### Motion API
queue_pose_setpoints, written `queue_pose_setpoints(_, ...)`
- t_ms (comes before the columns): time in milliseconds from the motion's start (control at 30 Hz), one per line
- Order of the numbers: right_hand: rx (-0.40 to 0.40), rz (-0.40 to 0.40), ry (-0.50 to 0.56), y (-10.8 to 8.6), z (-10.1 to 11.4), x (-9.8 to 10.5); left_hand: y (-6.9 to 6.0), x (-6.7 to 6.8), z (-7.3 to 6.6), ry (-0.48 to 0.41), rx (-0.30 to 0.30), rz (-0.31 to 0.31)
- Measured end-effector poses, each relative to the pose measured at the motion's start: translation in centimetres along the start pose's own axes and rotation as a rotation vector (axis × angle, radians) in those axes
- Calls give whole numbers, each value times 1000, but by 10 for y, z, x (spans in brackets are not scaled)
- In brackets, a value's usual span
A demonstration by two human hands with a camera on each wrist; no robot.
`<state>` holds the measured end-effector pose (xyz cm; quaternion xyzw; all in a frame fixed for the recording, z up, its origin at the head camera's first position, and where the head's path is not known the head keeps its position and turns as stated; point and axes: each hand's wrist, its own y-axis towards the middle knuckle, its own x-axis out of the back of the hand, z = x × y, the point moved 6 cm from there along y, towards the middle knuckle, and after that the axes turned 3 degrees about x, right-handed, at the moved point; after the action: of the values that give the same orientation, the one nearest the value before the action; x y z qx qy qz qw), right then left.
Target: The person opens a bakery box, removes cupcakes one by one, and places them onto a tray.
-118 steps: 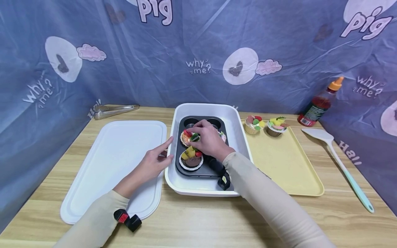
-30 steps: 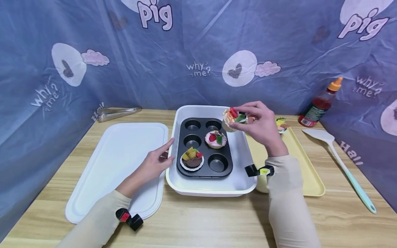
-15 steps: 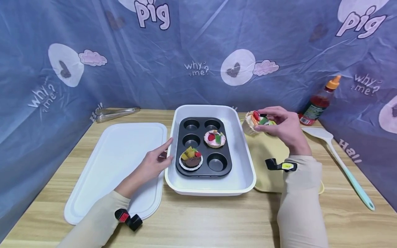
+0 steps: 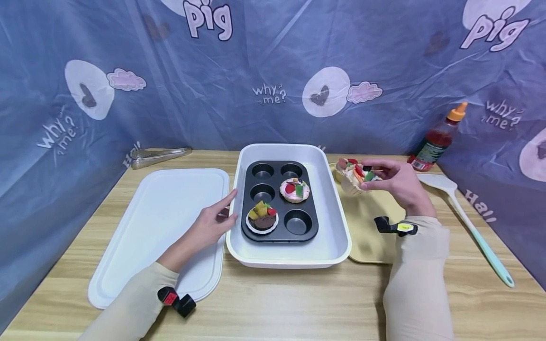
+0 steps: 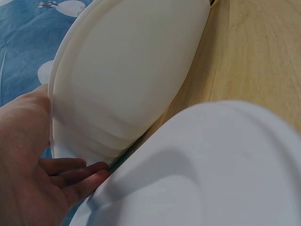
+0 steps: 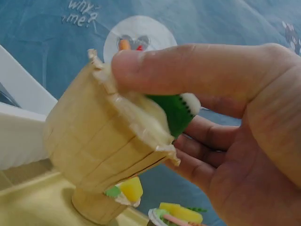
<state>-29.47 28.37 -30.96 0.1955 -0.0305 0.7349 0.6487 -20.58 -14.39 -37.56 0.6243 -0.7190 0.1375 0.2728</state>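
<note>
My right hand (image 4: 401, 184) pinches a cupcake (image 4: 353, 183) by its topped rim, tilted above the yellow tray (image 4: 371, 237). In the right wrist view its pale ribbed cup (image 6: 103, 132) fills the middle, thumb over the rim. Behind it another cupcake (image 4: 342, 166) stands at the tray's back. My left hand (image 4: 209, 225) rests with fingers spread on the left rim of the white basin (image 4: 290, 263); in the left wrist view the hand (image 5: 42, 174) touches the basin's side (image 5: 127, 70). Inside the basin, the dark muffin pan (image 4: 279, 237) holds a chocolate cupcake (image 4: 262, 221) and a pink cupcake (image 4: 294, 191).
A white tray (image 4: 158, 227) lies left of the basin, with metal tongs (image 4: 159, 156) behind it. On the right are a sauce bottle (image 4: 436, 144) and a spatula (image 4: 473, 227). A third cupcake (image 6: 181, 214) shows low in the right wrist view.
My right hand has carried the cupcake out of the muffin pan, to the right and over the yellow tray, lowering it slightly. My left hand has stayed at the basin's rim.
</note>
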Motion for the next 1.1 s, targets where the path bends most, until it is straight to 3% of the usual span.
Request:
queue_pose_setpoints(133, -33, 51, -57, 0, -10, -1, 0, 0, 0, 2, 1, 3)
queue_pose_setpoints(500, -102, 67, -166, 2, -24, -1, 0, 1, 0, -1, 2, 4)
queue_pose_setpoints(733, -125, 124, -245, 5, -32, -4, 0, 0, 1, -6, 4, 7)
queue_pose_setpoints(1100, -132, 178, -274, 5, -36, -10, 0, 0, 1, -3, 15, 13)
